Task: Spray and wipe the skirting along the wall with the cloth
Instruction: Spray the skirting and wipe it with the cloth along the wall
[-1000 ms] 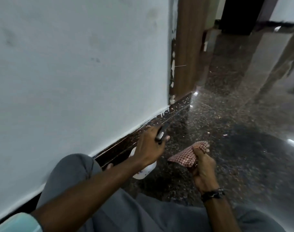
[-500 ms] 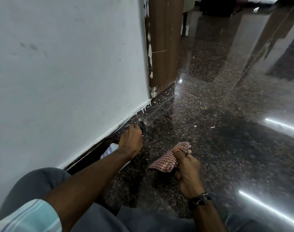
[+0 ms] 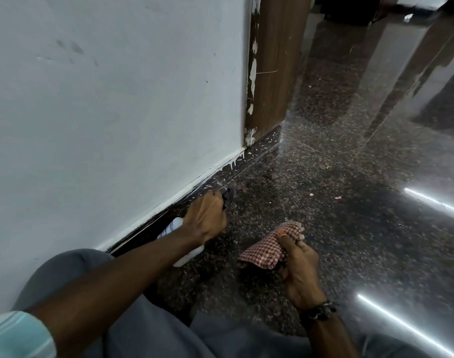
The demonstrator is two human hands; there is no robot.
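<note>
A dark speckled skirting, streaked with white paint drips, runs along the foot of the white wall. My left hand grips a white spray bottle with a black nozzle that points at the skirting, almost touching it. Most of the bottle is hidden behind my hand and forearm. My right hand is closed around a bunched red-and-white checked cloth, held just above the floor about a hand's width to the right of the bottle.
A brown wooden door frame with chipped white paint ends the wall section. Glossy dark granite floor stretches right, with small bits of litter and bright light reflections. My grey-trousered knees fill the bottom of the view.
The view has swung so the door frame sits further right. My left hand moved the bottle lower and closer to the skirting. My right hand keeps the cloth in the same spot.
</note>
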